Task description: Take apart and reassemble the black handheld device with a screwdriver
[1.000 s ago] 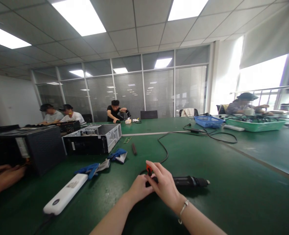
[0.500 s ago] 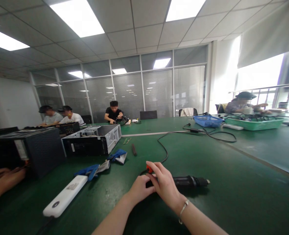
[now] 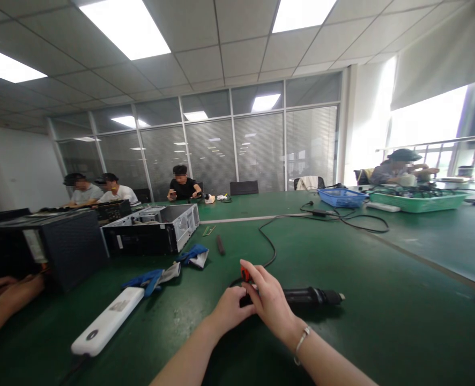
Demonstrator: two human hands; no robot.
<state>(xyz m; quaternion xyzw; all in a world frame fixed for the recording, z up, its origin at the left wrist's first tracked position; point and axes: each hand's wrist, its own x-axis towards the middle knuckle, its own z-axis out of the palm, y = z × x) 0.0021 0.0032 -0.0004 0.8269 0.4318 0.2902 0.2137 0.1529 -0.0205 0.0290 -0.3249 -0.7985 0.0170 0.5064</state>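
A black electric screwdriver (image 3: 312, 296) lies on the green table, its bit end pointing right. My left hand (image 3: 231, 309) is closed around its rear end, which the fingers partly hide. My right hand (image 3: 273, 298), wearing a bracelet, arches over the same end. Its thumb and fingers close on a small red-orange piece (image 3: 244, 274) whose kind I cannot make out. From behind my hands a black cable (image 3: 270, 241) loops back across the table.
A white power strip (image 3: 109, 320), blue-grey gloves (image 3: 195, 256) and an open computer case (image 3: 149, 230) are to the left. At the far left a co-worker's hands (image 3: 14, 297) touch a dark case (image 3: 74, 252). Blue (image 3: 342, 198) and green baskets (image 3: 422, 202) stand back right.
My hands stay almost in place; slightly more of the red-orange piece shows. Across the table a person in black has lifted their head and moved their hands apart.
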